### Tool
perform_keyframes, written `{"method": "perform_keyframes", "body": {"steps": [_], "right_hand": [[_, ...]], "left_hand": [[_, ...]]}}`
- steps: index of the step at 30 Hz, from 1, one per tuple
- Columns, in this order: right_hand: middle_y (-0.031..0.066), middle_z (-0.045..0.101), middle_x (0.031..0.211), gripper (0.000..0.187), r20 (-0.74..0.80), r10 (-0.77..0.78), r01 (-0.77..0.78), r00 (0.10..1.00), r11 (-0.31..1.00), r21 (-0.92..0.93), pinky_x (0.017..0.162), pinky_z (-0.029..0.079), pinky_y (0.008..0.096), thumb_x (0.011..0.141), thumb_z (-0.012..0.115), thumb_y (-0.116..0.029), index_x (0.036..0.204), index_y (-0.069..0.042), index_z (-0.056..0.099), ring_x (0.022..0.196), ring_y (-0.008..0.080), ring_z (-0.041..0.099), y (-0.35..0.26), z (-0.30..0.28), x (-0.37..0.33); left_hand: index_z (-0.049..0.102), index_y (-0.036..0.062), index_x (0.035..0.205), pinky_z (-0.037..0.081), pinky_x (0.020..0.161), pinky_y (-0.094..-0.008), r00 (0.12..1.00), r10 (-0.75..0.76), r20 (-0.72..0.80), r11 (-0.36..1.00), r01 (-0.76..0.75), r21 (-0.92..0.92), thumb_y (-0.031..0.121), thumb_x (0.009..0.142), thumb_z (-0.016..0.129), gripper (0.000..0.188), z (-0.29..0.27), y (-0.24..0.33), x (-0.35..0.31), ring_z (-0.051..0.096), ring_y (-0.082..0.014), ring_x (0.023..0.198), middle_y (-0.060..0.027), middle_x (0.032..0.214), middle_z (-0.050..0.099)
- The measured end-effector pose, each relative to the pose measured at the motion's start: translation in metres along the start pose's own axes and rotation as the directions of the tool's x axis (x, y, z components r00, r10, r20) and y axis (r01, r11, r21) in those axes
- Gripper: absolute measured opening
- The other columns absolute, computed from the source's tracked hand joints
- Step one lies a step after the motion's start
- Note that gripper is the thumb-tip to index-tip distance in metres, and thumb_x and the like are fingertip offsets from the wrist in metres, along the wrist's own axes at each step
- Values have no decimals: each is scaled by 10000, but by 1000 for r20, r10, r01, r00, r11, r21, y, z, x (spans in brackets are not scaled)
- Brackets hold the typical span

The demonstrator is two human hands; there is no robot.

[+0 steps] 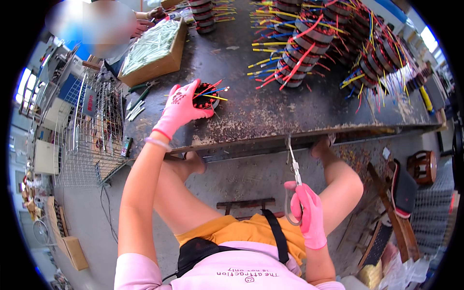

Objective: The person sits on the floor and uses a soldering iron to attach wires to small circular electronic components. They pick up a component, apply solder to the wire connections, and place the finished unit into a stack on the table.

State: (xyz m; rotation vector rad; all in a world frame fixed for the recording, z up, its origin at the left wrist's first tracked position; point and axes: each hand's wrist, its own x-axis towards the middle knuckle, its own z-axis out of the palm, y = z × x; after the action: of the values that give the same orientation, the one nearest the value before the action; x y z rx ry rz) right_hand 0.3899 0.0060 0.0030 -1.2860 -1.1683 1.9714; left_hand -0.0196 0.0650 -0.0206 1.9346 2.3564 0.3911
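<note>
My left hand (pixel 181 104), in a pink glove, curls around a small wound motor stator (pixel 206 98) on the dark worn table. Red windings show in its ring, and red, blue and yellow wires stick out of it. Below the table's front edge, over my lap, my right hand (pixel 308 212), also pink-gloved, grips a slim scissor-like metal tool (pixel 296 166). Its thin tip points toward the table edge and a curved grey handle hangs beside my fingers. My fingers partly cover the grip, so the tool's exact kind is unclear.
Stacks of wound stators (pixel 299 53) with loose wires crowd the back right. A cardboard box (pixel 154 72) of pale thin sleeves stands at the back left, near another person's hands (pixel 141 24). Left of the table is a wire basket (pixel 92 125); at right, a wooden stool (pixel 420 166).
</note>
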Motion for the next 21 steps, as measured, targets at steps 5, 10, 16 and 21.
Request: {"method": "perform_keyframes", "body": {"steps": [5,10,16,21], "right_hand": [[-67,371,524,396,-73,-39,44,997,997,63,441,182,207,1015,460,-299,1124,53,606,455,23,293,-6,-15,-1],[-55,405,548,381,-86,-93,98,992,993,64,445,237,199,1018,482,-278,1159,57,593,469,27,337,-8,-40,-1],[-53,415,557,395,-126,-112,128,986,984,127,447,230,201,1021,467,-296,1152,54,596,472,28,329,-11,-51,-2],[-59,406,566,397,-189,-151,174,970,979,111,451,205,209,1020,467,-318,1153,31,603,483,25,313,-9,-68,0]], "left_hand": [[406,4,1428,239,1142,-440,995,-88,-48,995,90,39,549,612,815,1063,6,-9,45,500,-299,1278,-170,1338,561],[491,49,1302,268,1088,-453,989,-148,-1,989,148,10,589,592,793,942,-1,0,82,543,-296,1210,-145,1256,610],[427,-5,1411,339,1112,-393,984,-137,117,952,98,291,550,658,765,994,-38,-10,101,481,-327,1303,-209,1352,544],[617,-39,1131,515,799,-326,913,194,-359,953,-262,-151,343,885,674,457,-150,118,145,651,-155,836,-112,956,717]]}}
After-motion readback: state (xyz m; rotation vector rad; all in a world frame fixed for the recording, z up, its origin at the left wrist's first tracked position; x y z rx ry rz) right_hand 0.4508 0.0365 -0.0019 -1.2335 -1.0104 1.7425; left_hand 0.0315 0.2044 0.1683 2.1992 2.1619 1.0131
